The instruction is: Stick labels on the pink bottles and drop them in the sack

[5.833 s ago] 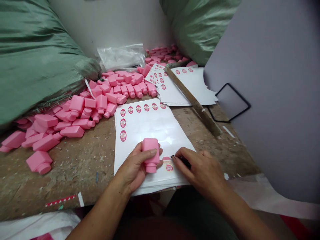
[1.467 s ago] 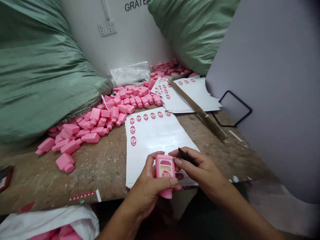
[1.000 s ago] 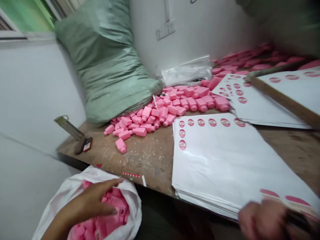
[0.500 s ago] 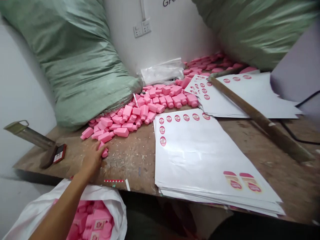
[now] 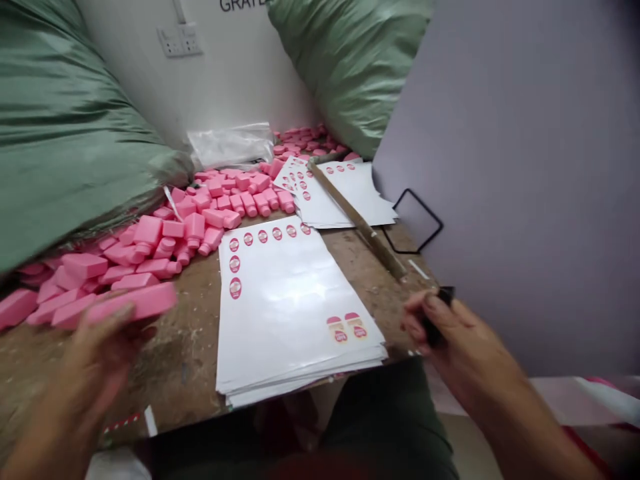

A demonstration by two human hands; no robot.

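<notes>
Head camera faces forward and down, close above the workbench [image 5: 190, 360]

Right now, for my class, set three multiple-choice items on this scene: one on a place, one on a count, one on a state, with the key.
1. Where is the stack of label sheets?
A. On the green sack
B. On the wooden workbench
C. On the floor

2. How many large labels show at the sheet's near corner?
A. One
B. Four
C. Two

3. What is the left hand holding?
A. A sheet
B. A pink bottle
C. Nothing

Key:
1. B: the stack rests on the bench top.
2. C: two labels sit side by side.
3. B: the bottle lies in its fingers, while the right hand grips a black object.
</notes>
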